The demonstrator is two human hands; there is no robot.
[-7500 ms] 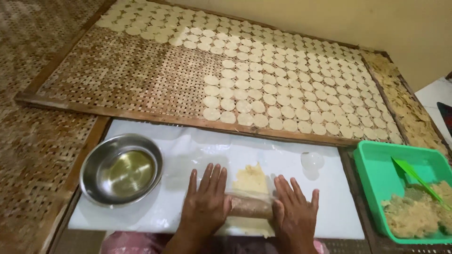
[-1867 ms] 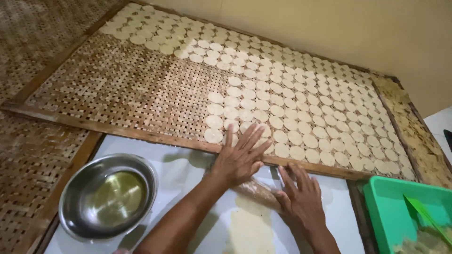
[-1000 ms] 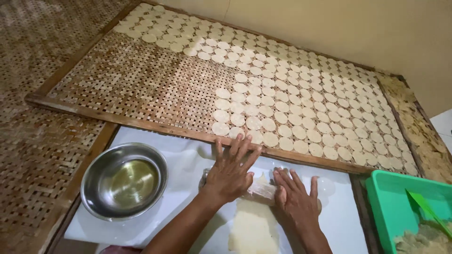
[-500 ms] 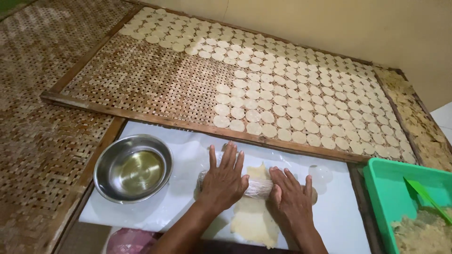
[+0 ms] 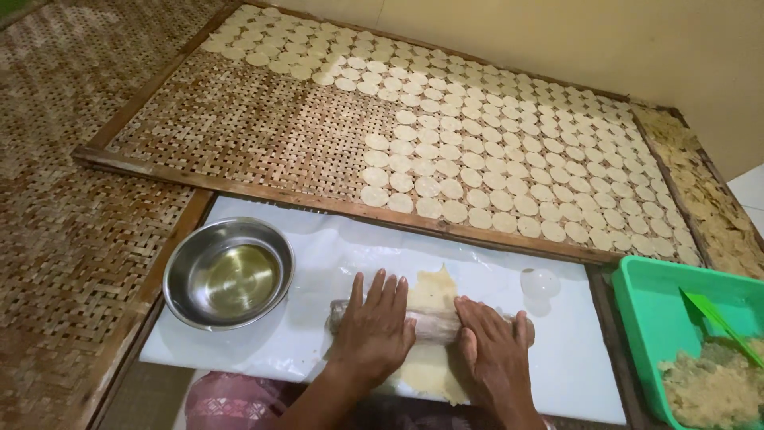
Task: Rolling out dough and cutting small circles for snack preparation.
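Fingers [image 5: 374, 291] of both hands flat, spread on rolling pin [image 5: 434, 325], dough [image 5: 434, 291] mid-sheet, bowl [image 5: 228, 273] left

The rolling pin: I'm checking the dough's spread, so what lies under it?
Under the rolling pin lies a pale flattened dough sheet on the white board. The left hand and right hand cover parts of pin and dough.

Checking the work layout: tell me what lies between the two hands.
Head view: between left hand and right hand, the rolling pin spans flattened dough.
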